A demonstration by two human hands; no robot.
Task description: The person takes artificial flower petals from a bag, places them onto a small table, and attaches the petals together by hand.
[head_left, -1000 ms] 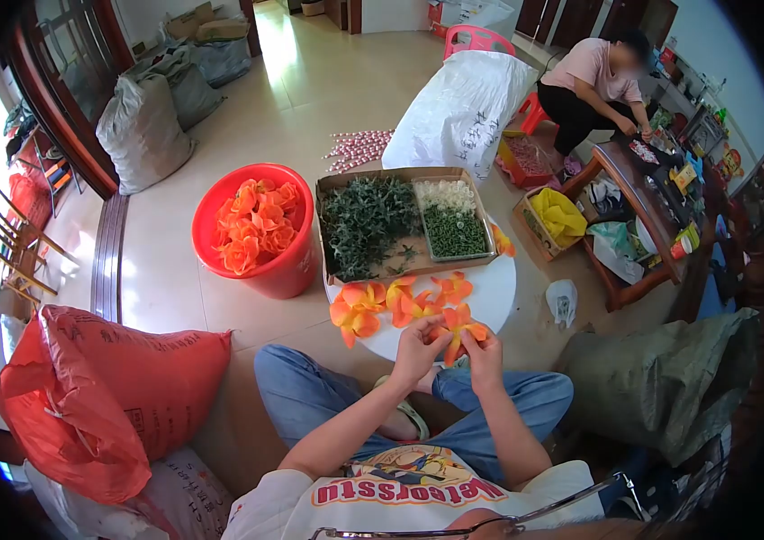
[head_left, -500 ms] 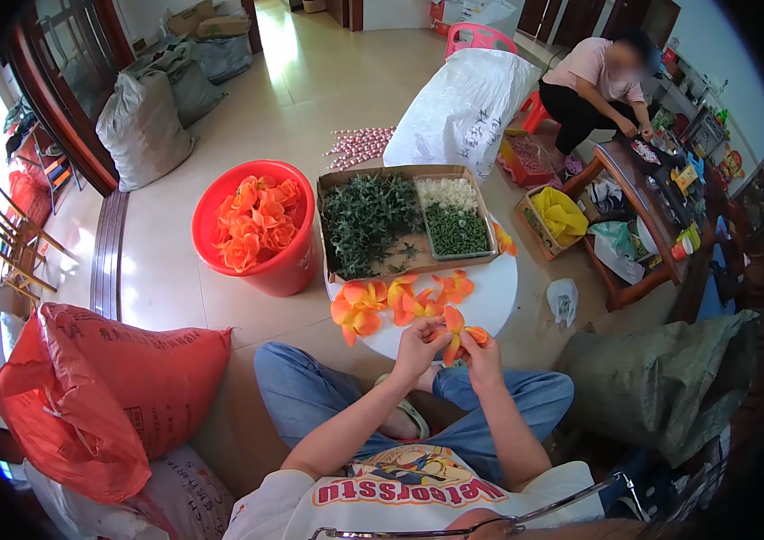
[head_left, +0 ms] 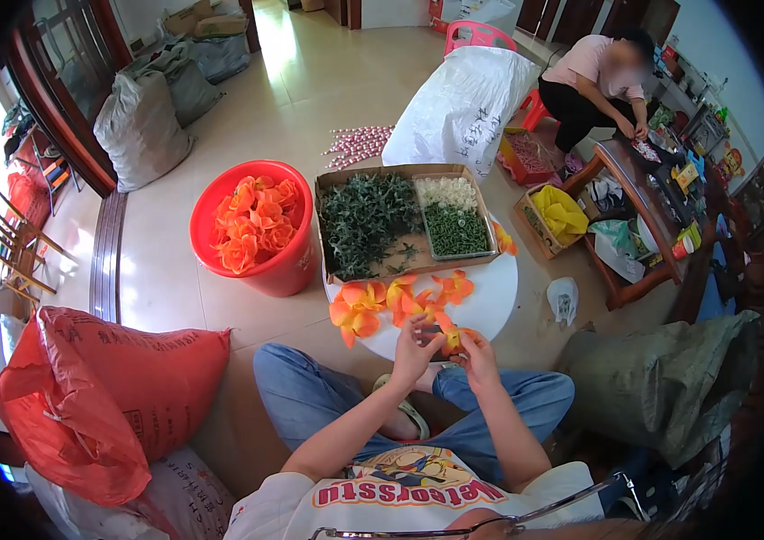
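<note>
In front of my lap, my right hand (head_left: 479,362) is closed in a pinch on an orange and yellow artificial flower (head_left: 454,340). My left hand (head_left: 414,351) is at the flower's left side, thumb and fingertips closed about its petals; the fingers partly hide it. Several loose orange petal pieces (head_left: 357,310) lie just beyond my hands on a white round table (head_left: 494,292). Behind them on the table, a cardboard box (head_left: 436,265) holds dark green artificial leaves (head_left: 364,220) and a clear tray with small green pieces (head_left: 456,229) and whitish pieces (head_left: 448,193).
A red bucket (head_left: 301,274) of orange flowers stands left of the table. A red sack (head_left: 139,387) lies at left, a dark green sack (head_left: 661,378) at right. Beyond the table are a white sack (head_left: 458,112) and pink beaded pieces (head_left: 359,147). Another person (head_left: 589,85) sits working at far right.
The flower has turned and dropped lower between my hands, its upright petal now tipped away. My left fingers have lifted and shifted around it; the right hand has moved slightly.
</note>
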